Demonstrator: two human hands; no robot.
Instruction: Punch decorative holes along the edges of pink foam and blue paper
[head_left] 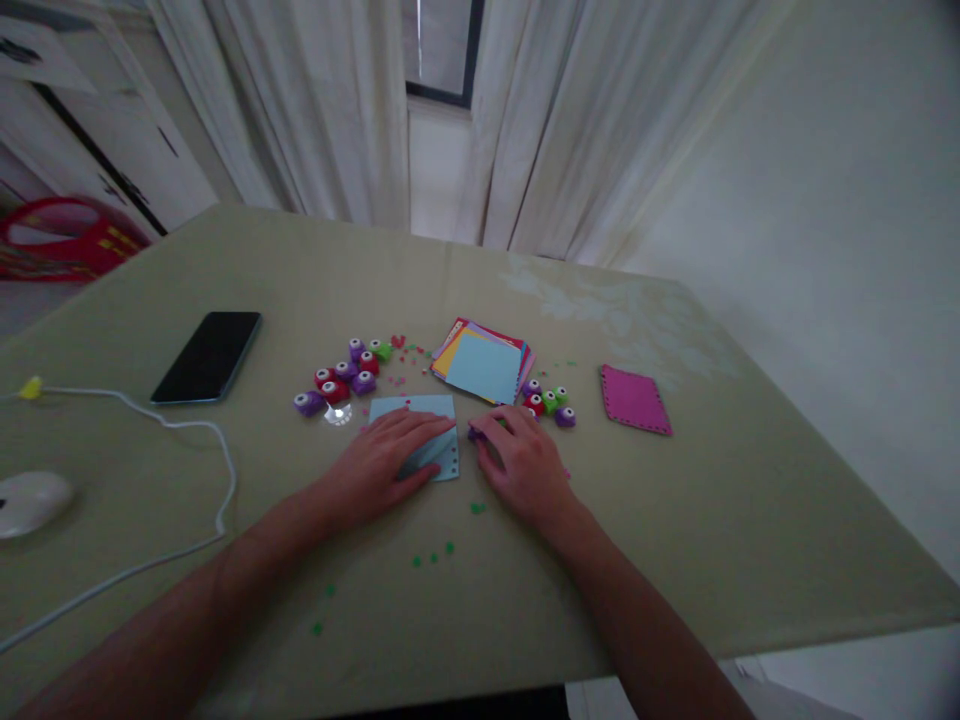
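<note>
My left hand (390,452) lies flat with its fingers stretched over a light blue paper square (412,404), pressing it to the table. A column of small punched holes runs down the square's right edge. Just right of that edge, my right hand (519,460) is closed around a small purple craft punch (473,433), mostly hidden by the fingers. Beyond this hand sits a group of purple, red and green punches (550,402). More such punches (345,371) are clustered past my left hand. A clear round piece (338,414) lies beside them.
A stack of coloured paper squares (480,366) lies ahead, and a magenta square with punched edges (636,399) to the right. Green paper bits (433,558) are scattered in front. On the left are a phone (208,357), a white cable (225,460) and a mouse (34,503).
</note>
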